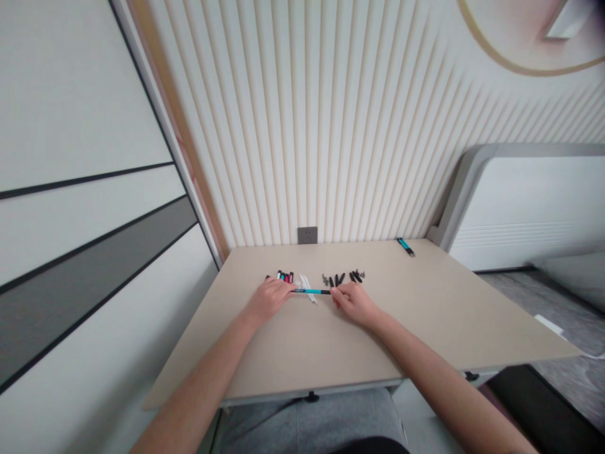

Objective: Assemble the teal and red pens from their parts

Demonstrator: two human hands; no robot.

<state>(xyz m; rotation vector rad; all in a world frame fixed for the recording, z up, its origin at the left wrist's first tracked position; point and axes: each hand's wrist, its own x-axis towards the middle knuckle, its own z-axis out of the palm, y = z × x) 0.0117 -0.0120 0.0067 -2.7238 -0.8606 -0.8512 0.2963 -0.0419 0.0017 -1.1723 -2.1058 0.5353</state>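
pen [312,291]: held across white sticks [304,282]
left hand [273,296], right hand [353,302]: clamped on opposite ends
tabletop [302,347]: black parts [337,280], blue pens [405,246]

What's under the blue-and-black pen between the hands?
Slim white sticks cross beneath the blue-and-black pen, over the desk. The pen covers a strip of them. Anything directly under the left hand or right hand can't be seen.
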